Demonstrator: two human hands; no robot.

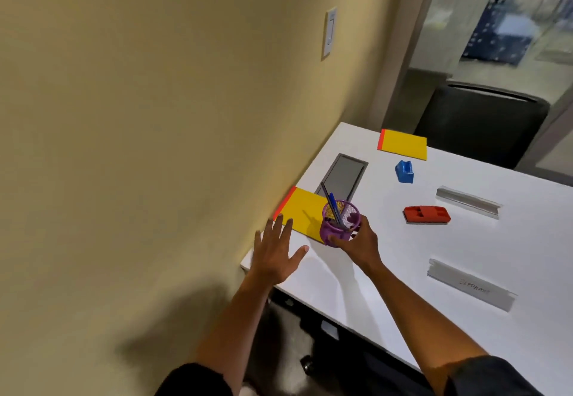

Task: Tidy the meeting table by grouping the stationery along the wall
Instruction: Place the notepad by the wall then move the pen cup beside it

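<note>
Right hand (359, 245) has its fingers wrapped around the purple mesh pen cup (340, 222), right at the yellow notepad (302, 214) by the wall. Left hand (274, 251) hovers with fingers spread over the counter (465, 256) edge.

Person, head-camera view: two bare forearms and two bare hands. Left hand (276, 256): five digits visible, no ring or watch seen. Right hand (359, 245): wrist bare, no band or bracelet. Left sleeve (195, 380): short, dark, apparently black fabric, ending above the elbow. Right sleeve (493, 377): same dark short cut, plain, no print or logo discernible at the frame's blurred lower edge.
</note>
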